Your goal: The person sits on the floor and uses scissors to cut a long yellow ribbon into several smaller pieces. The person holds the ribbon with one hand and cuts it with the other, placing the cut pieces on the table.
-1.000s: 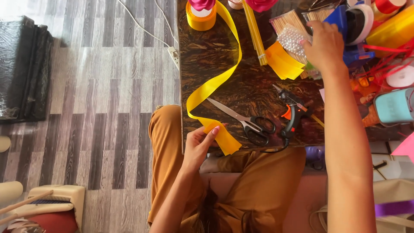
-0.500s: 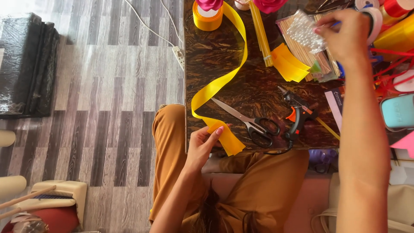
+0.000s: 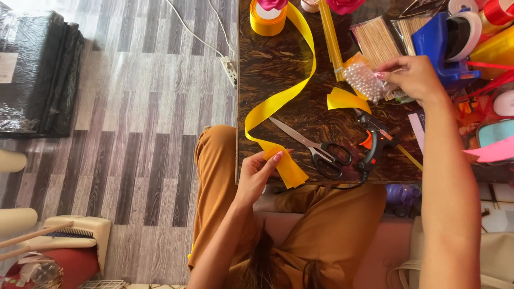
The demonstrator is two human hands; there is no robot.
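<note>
My left hand [image 3: 258,172] pinches the folded end of a long yellow ribbon [image 3: 282,96] at the near edge of a dark marbled table [image 3: 278,64]. The ribbon runs up to a yellow spool [image 3: 266,21] at the far edge. My right hand [image 3: 413,78] grips a clear packet of white pearl beads [image 3: 365,81] above a cut yellow ribbon piece [image 3: 345,100]. Black-handled scissors [image 3: 319,150] and a black and orange glue gun [image 3: 375,143] lie between my hands.
Packs of wooden sticks [image 3: 377,35], a blue tape dispenser [image 3: 440,43] and several ribbon rolls crowd the table's right side. A white power strip [image 3: 229,69] and cable lie on the grey plank floor. A black wrapped bundle [image 3: 37,69] sits at far left.
My right hand has come down from the far right clutter toward the table's middle, bringing the bead packet with it. My left hand stays on the ribbon end.
</note>
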